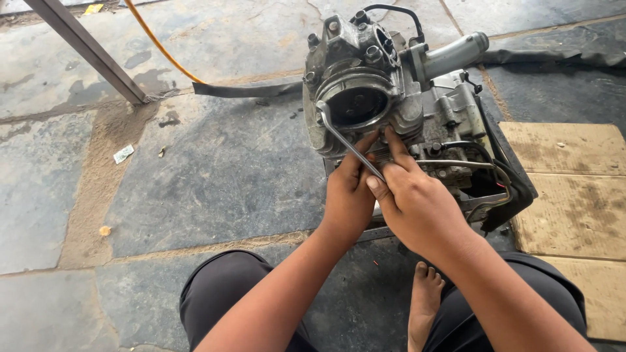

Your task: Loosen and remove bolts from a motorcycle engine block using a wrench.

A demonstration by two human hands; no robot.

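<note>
Grey stone floor [215, 169] carries the big metal engine [385, 98]. I press my left hand [349, 195] and right hand [417, 205] together, fingers clamped on a thin bent rod [345, 140] at its round opening. It could slip and scratch.

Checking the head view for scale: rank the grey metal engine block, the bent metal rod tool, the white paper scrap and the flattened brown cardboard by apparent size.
1. Grey metal engine block
2. Flattened brown cardboard, partly cut off by the frame edge, so unsure against the engine
3. Bent metal rod tool
4. White paper scrap
</note>
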